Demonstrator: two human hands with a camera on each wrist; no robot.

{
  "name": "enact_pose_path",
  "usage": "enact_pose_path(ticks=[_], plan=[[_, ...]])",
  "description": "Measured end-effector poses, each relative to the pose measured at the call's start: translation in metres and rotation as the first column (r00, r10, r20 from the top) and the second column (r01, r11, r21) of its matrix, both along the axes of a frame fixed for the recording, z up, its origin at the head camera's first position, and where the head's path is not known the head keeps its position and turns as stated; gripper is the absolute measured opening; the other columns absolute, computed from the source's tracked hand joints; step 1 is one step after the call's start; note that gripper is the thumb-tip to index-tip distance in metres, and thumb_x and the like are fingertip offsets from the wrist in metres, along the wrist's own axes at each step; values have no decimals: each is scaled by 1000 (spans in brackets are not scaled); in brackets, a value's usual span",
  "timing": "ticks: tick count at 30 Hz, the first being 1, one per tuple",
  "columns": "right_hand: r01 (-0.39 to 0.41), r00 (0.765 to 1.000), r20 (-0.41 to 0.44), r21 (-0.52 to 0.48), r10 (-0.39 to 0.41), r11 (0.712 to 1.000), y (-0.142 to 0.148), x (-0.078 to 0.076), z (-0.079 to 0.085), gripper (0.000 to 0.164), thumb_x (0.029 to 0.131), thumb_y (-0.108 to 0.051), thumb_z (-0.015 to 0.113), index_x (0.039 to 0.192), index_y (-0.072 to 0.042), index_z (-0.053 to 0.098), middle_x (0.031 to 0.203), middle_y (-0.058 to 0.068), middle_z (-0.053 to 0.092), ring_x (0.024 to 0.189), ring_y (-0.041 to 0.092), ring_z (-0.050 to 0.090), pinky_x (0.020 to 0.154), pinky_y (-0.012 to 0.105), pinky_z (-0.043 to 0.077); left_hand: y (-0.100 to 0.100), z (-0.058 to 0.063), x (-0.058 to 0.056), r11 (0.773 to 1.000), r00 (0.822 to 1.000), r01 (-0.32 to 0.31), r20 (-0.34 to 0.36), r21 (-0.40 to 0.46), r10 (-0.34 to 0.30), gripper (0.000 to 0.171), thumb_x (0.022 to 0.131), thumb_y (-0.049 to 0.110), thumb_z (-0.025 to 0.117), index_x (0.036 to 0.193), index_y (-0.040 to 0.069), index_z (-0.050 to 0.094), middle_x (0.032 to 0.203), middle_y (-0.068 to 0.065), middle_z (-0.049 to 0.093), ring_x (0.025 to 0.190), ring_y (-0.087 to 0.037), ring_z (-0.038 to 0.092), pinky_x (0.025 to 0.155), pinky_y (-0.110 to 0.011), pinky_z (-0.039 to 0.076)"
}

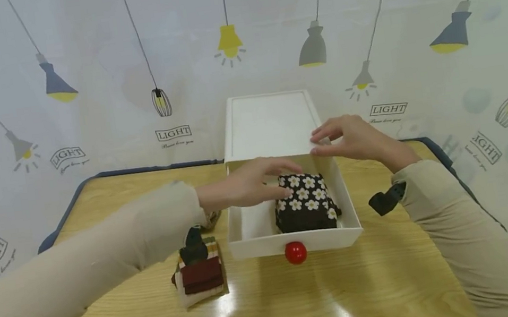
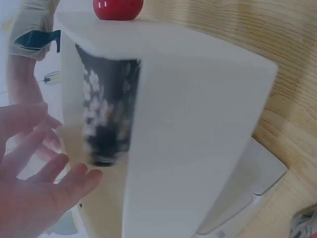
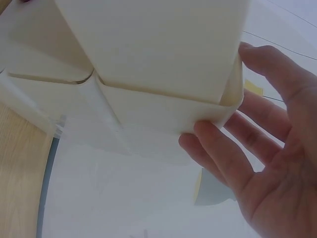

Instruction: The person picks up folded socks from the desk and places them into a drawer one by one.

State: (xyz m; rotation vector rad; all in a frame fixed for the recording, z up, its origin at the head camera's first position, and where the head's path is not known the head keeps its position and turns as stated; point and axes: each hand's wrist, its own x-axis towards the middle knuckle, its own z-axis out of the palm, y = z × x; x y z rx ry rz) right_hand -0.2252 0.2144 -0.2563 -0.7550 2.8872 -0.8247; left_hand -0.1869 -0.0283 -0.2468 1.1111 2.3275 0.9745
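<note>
A white box (image 1: 273,124) stands on the table with its drawer (image 1: 256,248) pulled out toward me. Inside the drawer, on its right side, sits a folded black cloth bundle (image 1: 306,200) with white daisies. My left hand (image 1: 250,183) is over the drawer, its loosely extended fingers beside and above the bundle; in the left wrist view they stand apart from it. With fairly straight fingers, my right hand (image 1: 352,137) touches the box's front right corner. The right wrist view shows these fingertips (image 3: 210,136) against the casing's edge.
A round red knob (image 1: 296,253) sticks out from the drawer front. Left of the drawer lies a folded striped cloth (image 1: 202,278) with a maroon band. Behind it, another patterned cloth (image 1: 212,219) is partly hidden by my left forearm. The wooden table (image 1: 273,306) meets a lamp-printed curtain (image 1: 110,91).
</note>
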Motion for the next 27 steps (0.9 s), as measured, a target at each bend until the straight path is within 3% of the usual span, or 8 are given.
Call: enact_pose_path(ticks=[3, 8, 11, 14, 16, 19, 23, 27], plan=[[5, 1000, 3, -6, -5, 1000, 0, 0, 1, 39, 82, -28, 64, 110, -1, 61, 119, 17, 53, 101, 34, 53, 85, 44, 44, -16, 5, 6, 990, 998, -10, 63, 138, 1, 39, 87, 9, 55, 125, 6, 47, 130, -7, 45, 118, -26, 41, 96, -42, 35], [-1, 1000, -1, 2, 1, 1000, -1, 0, 2, 40, 82, -28, 64, 110, -1, 61, 120, 17, 52, 101, 34, 52, 84, 44, 44, -51, 17, 25, 923, 990, -90, 132, 373, 43, 36, 87, 6, 54, 122, 3, 49, 129, -5, 45, 115, -17, 45, 91, -31, 41], [-4, 1000, -3, 1, 4, 1000, -1, 0, 2, 39, 82, -28, 64, 110, -1, 61, 120, 17, 52, 101, 34, 52, 84, 44, 44, -72, 19, 37, 891, 987, -123, 146, 438, 65, 34, 86, 2, 55, 119, -1, 50, 128, -6, 46, 113, -17, 46, 89, -31, 43], [-6, 1000, -5, -5, 6, 1000, -1, 1, 1, 39, 82, -27, 64, 110, -1, 61, 120, 17, 52, 101, 34, 52, 84, 44, 44, -89, 12, 43, 878, 982, -161, 158, 452, 98, 31, 85, 1, 55, 116, -3, 51, 125, -9, 48, 112, -19, 48, 88, -32, 43], [-10, 1000, -3, -9, 10, 1000, -1, 1, 1, 39, 82, -27, 64, 110, 0, 61, 120, 17, 52, 101, 34, 52, 84, 45, 44, -100, 1, 44, 872, 981, -179, 145, 456, 126, 30, 86, 2, 56, 115, -5, 52, 121, -12, 50, 109, -21, 49, 88, -32, 44], [-12, 1000, 0, -14, 12, 1000, -2, 1, 0, 39, 82, -27, 64, 110, 0, 60, 120, 18, 52, 101, 34, 53, 84, 45, 45, -115, -26, 41, 868, 971, -235, 152, 438, 186, 30, 86, 5, 56, 114, -4, 53, 115, -13, 53, 104, -23, 51, 85, -31, 46], [-13, 1000, -5, -16, 13, 1000, -3, 1, 0, 39, 82, -27, 64, 110, 0, 60, 120, 18, 52, 101, 34, 52, 84, 45, 44, -136, -77, 34, 848, 938, -345, 178, 402, 297, 28, 86, 8, 58, 113, 0, 55, 111, -11, 55, 97, -20, 54, 81, -28, 47], [-9, 1000, -11, -7, 9, 1000, -2, 2, 0, 39, 82, -27, 63, 110, 0, 61, 120, 17, 52, 101, 34, 53, 84, 45, 44, -151, -129, 32, 829, 899, -437, 167, 349, 404, 28, 86, 10, 59, 111, -1, 56, 110, -15, 56, 100, -27, 53, 84, -35, 46]])
